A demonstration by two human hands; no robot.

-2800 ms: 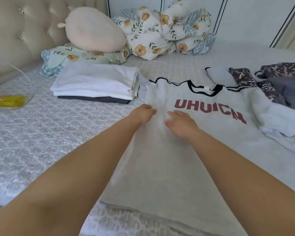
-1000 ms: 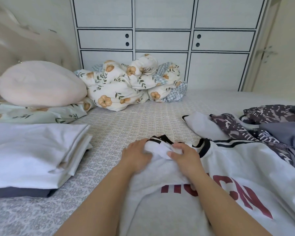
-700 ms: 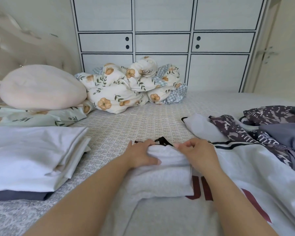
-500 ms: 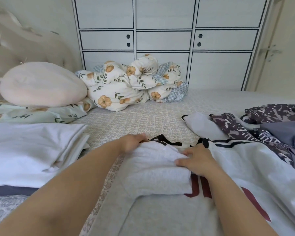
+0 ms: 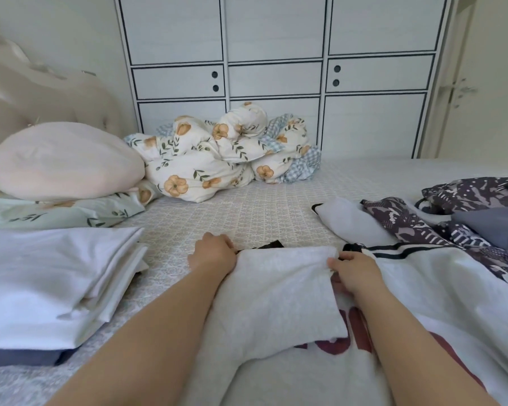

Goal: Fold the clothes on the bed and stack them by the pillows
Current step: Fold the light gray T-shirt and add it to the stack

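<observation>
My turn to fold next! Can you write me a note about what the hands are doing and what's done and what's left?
Left hand and right hand each pinch the folded-over sleeve of the white T-shirt, which lies flat on the bed.
Done: a folded stack sits by the pillows.
Left: finish folding this shirt, add it to the stack, then fold the patterned clothes on the right.

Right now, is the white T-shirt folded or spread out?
Partly folded: the white T-shirt has its left sleeve flap lying over the red letters.
</observation>
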